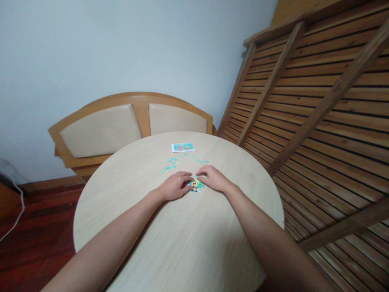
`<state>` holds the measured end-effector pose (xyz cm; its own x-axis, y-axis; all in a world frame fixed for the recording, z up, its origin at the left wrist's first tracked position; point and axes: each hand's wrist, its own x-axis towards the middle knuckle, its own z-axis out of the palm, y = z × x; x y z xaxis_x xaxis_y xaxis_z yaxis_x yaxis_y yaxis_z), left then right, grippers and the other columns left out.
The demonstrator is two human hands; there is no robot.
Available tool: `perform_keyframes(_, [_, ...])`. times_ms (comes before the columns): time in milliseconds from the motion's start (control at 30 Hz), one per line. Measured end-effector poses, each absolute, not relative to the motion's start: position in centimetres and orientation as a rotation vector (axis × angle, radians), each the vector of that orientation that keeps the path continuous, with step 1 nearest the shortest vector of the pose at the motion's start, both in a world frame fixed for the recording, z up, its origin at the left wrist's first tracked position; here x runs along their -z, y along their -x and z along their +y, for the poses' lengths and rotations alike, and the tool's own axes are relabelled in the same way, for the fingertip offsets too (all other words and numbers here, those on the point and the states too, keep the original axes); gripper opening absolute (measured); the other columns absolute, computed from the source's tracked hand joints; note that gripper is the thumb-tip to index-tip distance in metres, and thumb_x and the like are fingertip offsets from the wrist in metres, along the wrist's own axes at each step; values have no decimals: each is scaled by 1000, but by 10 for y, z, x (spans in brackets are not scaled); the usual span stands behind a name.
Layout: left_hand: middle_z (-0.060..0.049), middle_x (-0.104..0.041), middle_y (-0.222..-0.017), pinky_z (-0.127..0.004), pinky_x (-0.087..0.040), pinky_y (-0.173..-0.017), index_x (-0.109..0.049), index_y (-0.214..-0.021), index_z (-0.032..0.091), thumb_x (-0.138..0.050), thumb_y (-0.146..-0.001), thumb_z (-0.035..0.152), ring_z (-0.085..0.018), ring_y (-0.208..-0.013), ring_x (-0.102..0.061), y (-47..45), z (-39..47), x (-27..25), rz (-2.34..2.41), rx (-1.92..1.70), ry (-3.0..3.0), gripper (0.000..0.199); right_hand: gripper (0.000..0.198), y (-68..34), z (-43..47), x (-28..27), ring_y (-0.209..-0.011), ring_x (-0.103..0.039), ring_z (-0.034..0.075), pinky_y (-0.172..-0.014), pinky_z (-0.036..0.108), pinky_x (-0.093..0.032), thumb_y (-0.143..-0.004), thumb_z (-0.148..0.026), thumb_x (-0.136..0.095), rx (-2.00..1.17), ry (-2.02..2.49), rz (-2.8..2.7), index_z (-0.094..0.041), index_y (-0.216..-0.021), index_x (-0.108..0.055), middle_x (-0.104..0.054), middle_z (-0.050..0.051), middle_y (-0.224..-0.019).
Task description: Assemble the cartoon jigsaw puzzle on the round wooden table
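A partly covered jigsaw puzzle (pixel 196 186) lies flat on the round table, with a yellow cartoon figure on a teal ground. My left hand (pixel 175 186) rests over its left side, thumb and fingers apart, the tips touching the picture. At the puzzle's upper right is my right hand (pixel 213 178), its thumb and index fingertips brought close together. Whatever is between them is too small to make out. Beyond my hands, loose teal puzzle pieces (pixel 174 160) are scattered in an arc. Part of the puzzle is hidden under my left fingers.
A picture card (pixel 182 147) with cartoon figures lies farther back on the pale round table (pixel 121 190). Behind the table stands a padded wooden headboard (pixel 103 129) against the wall. A slatted wooden frame (pixel 304 101) leans at the right. A white cable (pixel 22 202) hangs at the left.
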<state>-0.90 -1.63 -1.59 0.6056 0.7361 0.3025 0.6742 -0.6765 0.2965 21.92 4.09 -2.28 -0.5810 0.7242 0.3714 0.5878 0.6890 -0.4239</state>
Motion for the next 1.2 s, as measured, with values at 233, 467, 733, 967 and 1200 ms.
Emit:
perform_keyframes(233, [-12, -63, -133, -40, -45, -110, -68, -120, 20, -55, -96, 39, -25, -123, -59, 8, -17, 15, 1182, -622, -2696, 33, 14, -220, 43, 25, -102, -64, 22, -98, 37, -44, -87, -25, -68, -347, 1002, -2383, -20, -97, -76, -73, 7, -102])
perform_keyframes(467, [-11, -66, -126, -41, -46, -106, -67, -116, 18, -55, -94, 35, -26, -117, -60, 16, 4, 14, 1299, -676, -2751, 30, 13, -220, 41, 23, -101, -65, 21, -98, 36, -45, -87, -25, -68, -364, 1003, -2381, -20, -97, -76, -74, 7, -101])
perform_keyframes(733, [-13, -61, -134, -45, -43, -107, -62, -119, 19, -50, -96, 36, -28, -125, -55, 30, 49, 18, 1682, -559, -2695, 31, 12, -220, 38, 18, -100, -66, 21, -98, 36, -45, -86, -24, -69, -380, 1018, -2369, -20, -95, -76, -74, 7, -101])
perform_keyframes(967, [-10, -67, -123, -44, -44, -105, -64, -107, 21, -41, -100, 38, -27, -120, -58, 25, 61, 18, 1643, -509, -2689, 30, 11, -220, 37, 15, -98, -67, 21, -96, 35, -46, -85, -23, -70, -385, 1014, -2373, -20, -94, -76, -75, 6, -100])
perform_keyframes(1200, [-11, -70, -116, -41, -47, -99, -68, -109, 21, -45, -97, 27, -26, -108, -63, 23, 50, 14, 1490, -497, -2810, 27, 12, -220, 39, 18, -99, -67, 20, -97, 35, -46, -86, -24, -70, -397, 1007, -2379, -20, -95, -76, -75, 6, -100])
